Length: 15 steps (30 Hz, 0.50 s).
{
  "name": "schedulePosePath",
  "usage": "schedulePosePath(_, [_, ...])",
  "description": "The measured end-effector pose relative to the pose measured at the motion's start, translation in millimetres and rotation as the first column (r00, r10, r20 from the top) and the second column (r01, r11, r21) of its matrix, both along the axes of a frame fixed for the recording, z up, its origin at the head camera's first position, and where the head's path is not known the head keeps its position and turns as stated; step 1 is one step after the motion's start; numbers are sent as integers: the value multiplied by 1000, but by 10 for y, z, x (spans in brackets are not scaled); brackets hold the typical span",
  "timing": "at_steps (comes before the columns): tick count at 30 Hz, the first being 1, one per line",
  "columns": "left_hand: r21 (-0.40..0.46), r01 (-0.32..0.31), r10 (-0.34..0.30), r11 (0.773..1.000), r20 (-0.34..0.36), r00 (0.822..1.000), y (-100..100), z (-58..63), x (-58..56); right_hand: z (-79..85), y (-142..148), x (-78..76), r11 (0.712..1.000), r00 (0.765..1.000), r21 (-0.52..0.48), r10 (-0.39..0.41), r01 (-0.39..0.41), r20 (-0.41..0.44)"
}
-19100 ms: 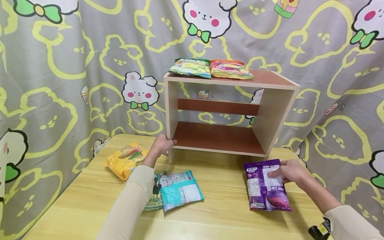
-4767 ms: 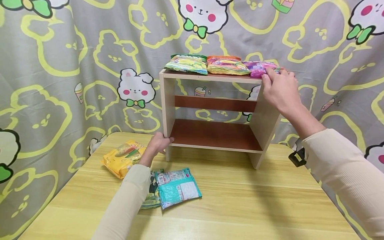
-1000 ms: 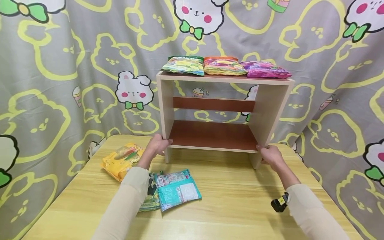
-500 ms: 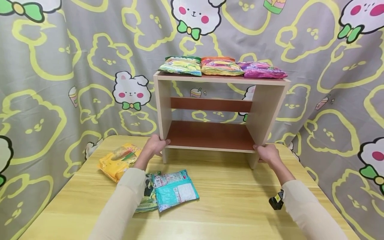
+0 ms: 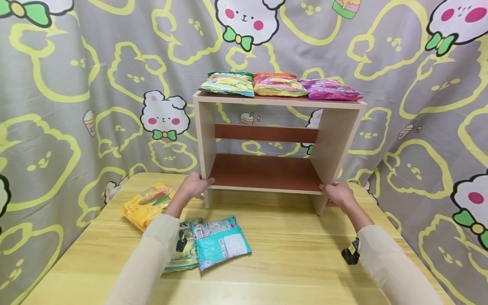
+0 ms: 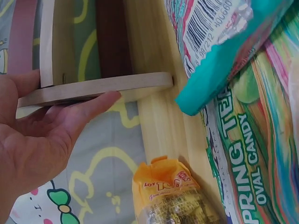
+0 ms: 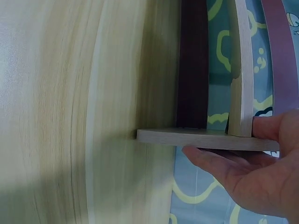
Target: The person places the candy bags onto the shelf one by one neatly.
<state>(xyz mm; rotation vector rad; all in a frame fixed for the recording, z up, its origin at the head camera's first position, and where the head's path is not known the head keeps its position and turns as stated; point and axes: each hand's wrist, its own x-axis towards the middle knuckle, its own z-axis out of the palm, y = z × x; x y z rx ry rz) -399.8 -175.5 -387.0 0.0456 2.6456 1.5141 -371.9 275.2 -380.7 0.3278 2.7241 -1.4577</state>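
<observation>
Left hand (image 5: 192,185), right hand (image 5: 338,194), each pinching one side of a shelf (image 5: 267,170) between them, three bags (image 5: 280,86) atop it, yellow bag (image 5: 146,205) left of left hand, teal bag (image 5: 222,243) and green bag (image 5: 188,256) on tabletop (image 5: 289,262), near side of left hand

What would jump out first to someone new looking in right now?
Probably the shelf, mid-view, gripped low on its sides by the left hand and right hand. Next, the row along its top: green bag, orange bag, purple bag. Then the yellow bag and teal bag on the table, front-left.
</observation>
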Motion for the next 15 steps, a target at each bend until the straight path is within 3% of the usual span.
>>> schedulePosePath(9, [-36,28,-29,999,-13,1000,4,37,39,-2,24,-7,997,998,-65,38,-35,40])
schedulePosePath(15, [-140,0,-5,990,-36,999,18,65,93,-6,24,-16,997,998,-74,43,-39,46])
